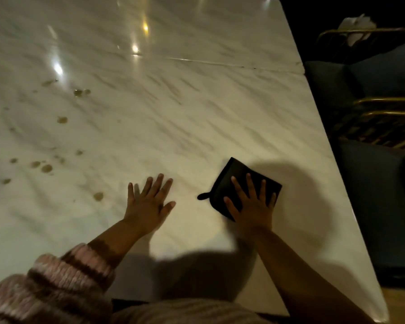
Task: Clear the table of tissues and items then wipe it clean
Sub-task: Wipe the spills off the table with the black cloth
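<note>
A dark folded cloth (237,170) lies flat on the pale marble surface (197,101), towards its near right part and a little in from the right edge. One corner of the cloth points away from the person, and a small dark loop (202,196) sticks out from its left corner onto the bare stone. The right hand (251,206) rests palm-down on top of the cloth and covers its near half. Its fingers (250,183) are straight and spread apart, pressing on the fabric rather than curling round it. The right forearm is bare and runs back towards the lower right of the view. To the left of the cloth and apart from it, the left hand (147,202) lies palm-down directly on the stone. Its fingers (159,183) are also straight and fanned out, and they hold nothing. A thick knitted sleeve (63,277) in pink and brown stripes is pushed up that forearm. Dark shadows of the person fall on the stone around and behind both hands. Further left, well apart from the cloth, brownish spots and droplets (46,168) are scattered over the surface up to the left edge of the view. A thin seam (220,63) crosses the stone farther off, and bright reflections of lamps glint near it. Past the right edge stand dark blue upholstered chairs (372,85) with gold-coloured metal frames (384,101). Something white and crumpled (358,22) sits by the farthest one, too blurred to identify. A strip of wooden floor (400,305) shows at the lower right corner.
</note>
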`<state>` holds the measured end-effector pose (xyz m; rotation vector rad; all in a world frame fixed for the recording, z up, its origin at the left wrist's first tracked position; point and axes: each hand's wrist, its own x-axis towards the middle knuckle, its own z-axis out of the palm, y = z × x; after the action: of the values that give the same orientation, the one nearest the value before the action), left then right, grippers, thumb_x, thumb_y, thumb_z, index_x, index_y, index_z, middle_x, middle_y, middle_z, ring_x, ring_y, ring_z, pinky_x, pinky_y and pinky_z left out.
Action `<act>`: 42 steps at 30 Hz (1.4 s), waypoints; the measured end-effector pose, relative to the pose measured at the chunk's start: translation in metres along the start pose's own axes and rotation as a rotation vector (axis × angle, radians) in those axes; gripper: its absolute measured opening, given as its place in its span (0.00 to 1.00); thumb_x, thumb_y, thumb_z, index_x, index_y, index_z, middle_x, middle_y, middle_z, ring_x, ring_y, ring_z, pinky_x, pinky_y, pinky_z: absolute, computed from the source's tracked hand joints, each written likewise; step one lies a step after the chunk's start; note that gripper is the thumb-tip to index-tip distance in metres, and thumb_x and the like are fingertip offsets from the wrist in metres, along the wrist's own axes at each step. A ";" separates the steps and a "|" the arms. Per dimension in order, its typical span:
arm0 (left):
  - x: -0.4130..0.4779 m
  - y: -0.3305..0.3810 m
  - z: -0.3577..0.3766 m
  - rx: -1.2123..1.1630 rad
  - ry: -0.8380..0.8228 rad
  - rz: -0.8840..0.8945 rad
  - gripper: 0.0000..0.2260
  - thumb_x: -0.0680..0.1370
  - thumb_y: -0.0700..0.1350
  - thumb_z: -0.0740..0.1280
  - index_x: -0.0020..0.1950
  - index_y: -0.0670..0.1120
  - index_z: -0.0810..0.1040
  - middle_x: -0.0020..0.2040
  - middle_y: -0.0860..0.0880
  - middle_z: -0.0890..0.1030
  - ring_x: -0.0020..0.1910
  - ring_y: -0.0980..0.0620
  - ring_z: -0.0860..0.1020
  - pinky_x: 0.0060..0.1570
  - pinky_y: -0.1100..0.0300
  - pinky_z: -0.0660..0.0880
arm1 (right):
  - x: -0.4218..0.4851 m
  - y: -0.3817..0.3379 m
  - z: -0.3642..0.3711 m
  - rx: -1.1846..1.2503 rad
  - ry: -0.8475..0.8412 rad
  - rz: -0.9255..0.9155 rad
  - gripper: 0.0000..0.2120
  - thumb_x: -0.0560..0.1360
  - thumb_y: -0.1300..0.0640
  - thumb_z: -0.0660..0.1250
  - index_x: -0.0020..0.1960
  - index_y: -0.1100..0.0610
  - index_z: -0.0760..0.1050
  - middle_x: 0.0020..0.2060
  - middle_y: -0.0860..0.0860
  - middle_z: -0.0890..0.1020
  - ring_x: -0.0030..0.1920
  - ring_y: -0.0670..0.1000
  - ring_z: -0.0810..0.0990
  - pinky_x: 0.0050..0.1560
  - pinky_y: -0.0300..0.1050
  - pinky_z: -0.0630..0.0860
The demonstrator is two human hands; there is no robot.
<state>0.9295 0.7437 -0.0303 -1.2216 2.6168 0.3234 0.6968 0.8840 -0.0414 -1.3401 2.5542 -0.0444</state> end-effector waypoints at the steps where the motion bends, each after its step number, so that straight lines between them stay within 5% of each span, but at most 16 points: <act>1: -0.006 -0.005 0.002 -0.008 0.016 -0.001 0.41 0.61 0.70 0.18 0.72 0.55 0.31 0.74 0.54 0.33 0.75 0.49 0.36 0.69 0.41 0.36 | -0.001 -0.008 0.001 -0.012 -0.010 -0.030 0.35 0.63 0.27 0.28 0.69 0.34 0.30 0.76 0.45 0.38 0.75 0.59 0.35 0.70 0.62 0.33; 5: -0.025 -0.036 0.008 -0.039 0.101 -0.043 0.37 0.67 0.69 0.25 0.74 0.58 0.36 0.75 0.56 0.36 0.73 0.52 0.32 0.65 0.47 0.30 | 0.001 -0.053 0.010 -0.020 -0.017 -0.183 0.41 0.59 0.23 0.22 0.70 0.34 0.33 0.76 0.45 0.39 0.75 0.59 0.35 0.70 0.62 0.33; 11: -0.048 -0.115 0.000 -0.217 0.153 -0.223 0.31 0.71 0.69 0.34 0.74 0.64 0.37 0.74 0.61 0.33 0.72 0.56 0.31 0.67 0.45 0.30 | 0.007 -0.139 0.015 -0.043 -0.063 -0.402 0.35 0.63 0.26 0.26 0.69 0.33 0.31 0.76 0.44 0.38 0.74 0.58 0.33 0.68 0.61 0.30; 17: -0.065 -0.238 -0.016 -0.219 0.161 -0.286 0.31 0.71 0.70 0.34 0.73 0.64 0.34 0.75 0.59 0.33 0.72 0.55 0.30 0.68 0.43 0.32 | 0.015 -0.274 0.039 -0.020 -0.038 -0.535 0.34 0.69 0.27 0.34 0.73 0.34 0.45 0.77 0.45 0.45 0.73 0.61 0.35 0.65 0.61 0.28; 22: -0.081 -0.339 -0.036 -0.201 0.173 -0.304 0.41 0.61 0.74 0.23 0.72 0.60 0.31 0.72 0.60 0.30 0.72 0.55 0.30 0.68 0.42 0.31 | 0.026 -0.393 0.054 -0.016 -0.029 -0.508 0.37 0.66 0.27 0.31 0.73 0.34 0.42 0.77 0.45 0.41 0.74 0.60 0.34 0.65 0.61 0.26; 27: -0.101 -0.402 -0.036 -0.225 0.174 -0.300 0.35 0.66 0.72 0.28 0.71 0.62 0.30 0.73 0.60 0.31 0.72 0.55 0.31 0.66 0.47 0.29 | 0.029 -0.466 0.067 -0.016 -0.028 -0.441 0.38 0.63 0.27 0.24 0.72 0.34 0.36 0.72 0.44 0.34 0.72 0.58 0.30 0.68 0.63 0.30; 32: -0.106 -0.428 -0.010 -0.189 0.154 -0.291 0.33 0.69 0.70 0.29 0.73 0.61 0.32 0.74 0.57 0.31 0.72 0.53 0.31 0.69 0.43 0.35 | 0.016 -0.443 0.069 -0.007 -0.028 -0.506 0.32 0.68 0.26 0.29 0.71 0.32 0.38 0.74 0.41 0.40 0.75 0.58 0.37 0.69 0.60 0.32; 36: -0.107 -0.435 0.006 -0.179 0.182 -0.287 0.36 0.69 0.70 0.26 0.75 0.58 0.37 0.75 0.55 0.36 0.74 0.51 0.35 0.70 0.42 0.37 | 0.031 -0.396 0.053 -0.105 0.012 -0.403 0.32 0.70 0.25 0.33 0.72 0.32 0.39 0.75 0.41 0.47 0.76 0.58 0.46 0.72 0.65 0.45; 42: -0.109 -0.436 0.011 -0.203 0.261 -0.266 0.32 0.73 0.68 0.31 0.76 0.58 0.41 0.77 0.54 0.41 0.75 0.52 0.39 0.70 0.45 0.36 | 0.061 -0.459 0.054 -0.046 -0.021 -0.169 0.30 0.76 0.32 0.46 0.75 0.37 0.42 0.77 0.45 0.42 0.76 0.59 0.38 0.71 0.66 0.37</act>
<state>1.3354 0.5523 -0.0507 -1.7667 2.6340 0.4121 1.0463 0.5756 -0.0402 -1.5617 2.4327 -0.0028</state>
